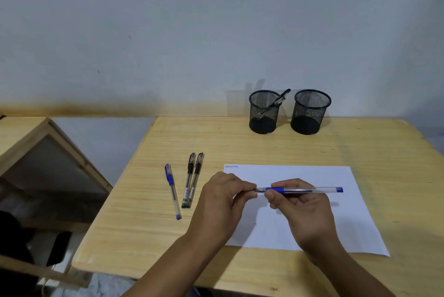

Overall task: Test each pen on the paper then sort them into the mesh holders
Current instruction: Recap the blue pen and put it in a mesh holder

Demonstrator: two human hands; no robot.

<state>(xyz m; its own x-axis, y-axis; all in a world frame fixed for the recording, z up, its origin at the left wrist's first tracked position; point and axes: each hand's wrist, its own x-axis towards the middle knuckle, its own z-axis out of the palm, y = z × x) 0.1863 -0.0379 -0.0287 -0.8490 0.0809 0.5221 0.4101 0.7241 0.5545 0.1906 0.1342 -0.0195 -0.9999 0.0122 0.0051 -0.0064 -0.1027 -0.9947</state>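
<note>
A blue pen (310,190) lies level above the white paper (348,212), held by both hands. My right hand (300,207) grips its blue grip section. My left hand (221,198) pinches the pen's tip end, where the cap would be; I cannot tell whether a cap sits under the fingers. Left of the paper lie another blue pen (173,191) and two black pens (192,180) side by side. At the back stand two black mesh holders: the left holder (263,114) has one black pen (280,99) leaning in it, the right holder (310,114) looks empty.
A small scribble (231,166) marks the paper's top left corner. The wooden table (144,224) ends just left of the loose pens and stands against a grey wall. A wooden frame (48,152) stands off the table to the left.
</note>
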